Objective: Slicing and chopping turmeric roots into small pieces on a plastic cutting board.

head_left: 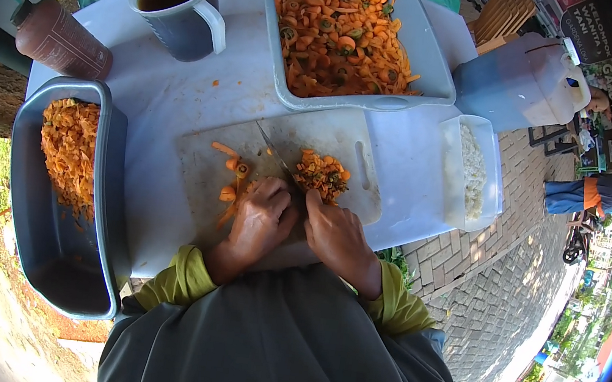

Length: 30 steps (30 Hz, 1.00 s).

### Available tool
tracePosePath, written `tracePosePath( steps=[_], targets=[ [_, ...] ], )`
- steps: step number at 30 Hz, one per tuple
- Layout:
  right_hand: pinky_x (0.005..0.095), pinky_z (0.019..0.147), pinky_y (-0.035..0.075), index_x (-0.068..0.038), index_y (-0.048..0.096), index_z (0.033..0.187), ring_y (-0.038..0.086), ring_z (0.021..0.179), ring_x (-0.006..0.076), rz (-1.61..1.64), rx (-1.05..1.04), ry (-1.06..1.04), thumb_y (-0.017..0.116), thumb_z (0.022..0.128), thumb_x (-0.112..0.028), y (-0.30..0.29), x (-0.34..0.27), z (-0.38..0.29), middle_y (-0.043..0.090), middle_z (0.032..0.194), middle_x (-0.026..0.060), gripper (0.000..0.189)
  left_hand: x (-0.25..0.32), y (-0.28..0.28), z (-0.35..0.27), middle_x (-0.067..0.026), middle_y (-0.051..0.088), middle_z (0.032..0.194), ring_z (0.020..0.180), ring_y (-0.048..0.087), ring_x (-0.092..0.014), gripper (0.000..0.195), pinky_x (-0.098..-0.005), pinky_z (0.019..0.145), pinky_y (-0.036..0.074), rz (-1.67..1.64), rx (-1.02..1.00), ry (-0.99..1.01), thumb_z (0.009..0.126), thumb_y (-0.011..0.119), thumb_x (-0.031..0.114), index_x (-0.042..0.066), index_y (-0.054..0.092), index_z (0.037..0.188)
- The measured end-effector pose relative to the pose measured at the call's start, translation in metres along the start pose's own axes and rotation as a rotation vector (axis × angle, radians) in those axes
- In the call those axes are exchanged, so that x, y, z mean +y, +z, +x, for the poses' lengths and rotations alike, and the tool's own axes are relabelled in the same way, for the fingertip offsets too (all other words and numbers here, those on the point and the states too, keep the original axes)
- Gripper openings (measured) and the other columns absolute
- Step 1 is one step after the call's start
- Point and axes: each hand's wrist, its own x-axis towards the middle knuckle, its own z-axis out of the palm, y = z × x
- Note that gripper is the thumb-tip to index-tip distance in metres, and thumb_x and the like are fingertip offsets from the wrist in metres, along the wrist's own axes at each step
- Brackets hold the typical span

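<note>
A pale cutting board point(204, 178) lies on the white-covered table in front of me. My right hand point(335, 230) grips a kitchen knife point(274, 150), its blade pointing away and to the left over the board; the fingers hide the handle. Close to the blade's left side, my left hand point(263, 211) presses its curled fingers on carrot, mostly hidden beneath them. Several carrot ends and strips point(237, 168) lie left of that hand. On the blade's right sits a heap of chopped carrot point(322, 176) with dark green bits.
A grey tub of carrot pieces point(353, 42) stands behind the board. At left is a dark tub point(117, 185) with chopped carrot; beyond are a brown bottle point(66, 41) and a jug of dark liquid point(177, 3). A rice container point(474, 171) and a jerrycan point(520, 82) stand at right.
</note>
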Motion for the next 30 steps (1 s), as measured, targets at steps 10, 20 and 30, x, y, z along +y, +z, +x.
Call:
tracePosePath(
  steps=[10,20,30],
  targets=[
    [0.0438,0.052,0.051,-0.001,0.045,0.094,0.063,0.057,0.0339,-0.021,-0.031,0.052,0.053,0.082,-0.002,0.006,-0.009,0.007,0.060,0.060,0.0149,0.015,0.000,0.000,-0.001,-0.0131,0.054,0.081,0.075,0.056,-0.033,0.012,-0.0412,0.065,0.047,0.037,-0.001,-0.016,0.064,0.065,-0.003,0.000,0.055,0.069],
    [0.0438,0.053,0.052,-0.001,0.044,0.091,0.065,0.061,0.0358,-0.010,-0.062,-0.035,0.052,0.081,0.000,-0.002,-0.006,0.008,0.062,0.063,0.0171,0.013,-0.001,-0.001,-0.002,-0.0139,0.053,0.074,0.075,0.056,-0.034,0.012,-0.0421,0.066,0.047,-0.029,0.005,-0.110,0.064,0.066,-0.003,0.000,0.055,0.069],
    [0.0488,0.055,0.047,0.002,0.045,0.101,0.060,0.058,0.0394,0.154,0.066,-0.043,0.056,0.082,-0.005,-0.003,0.001,0.001,0.058,0.060,0.0171,0.023,0.006,-0.015,0.005,-0.0116,0.059,0.084,0.078,0.059,-0.031,0.011,-0.0382,0.067,0.049,-0.028,-0.015,-0.126,0.069,0.067,-0.004,0.001,0.060,0.077]
  ],
)
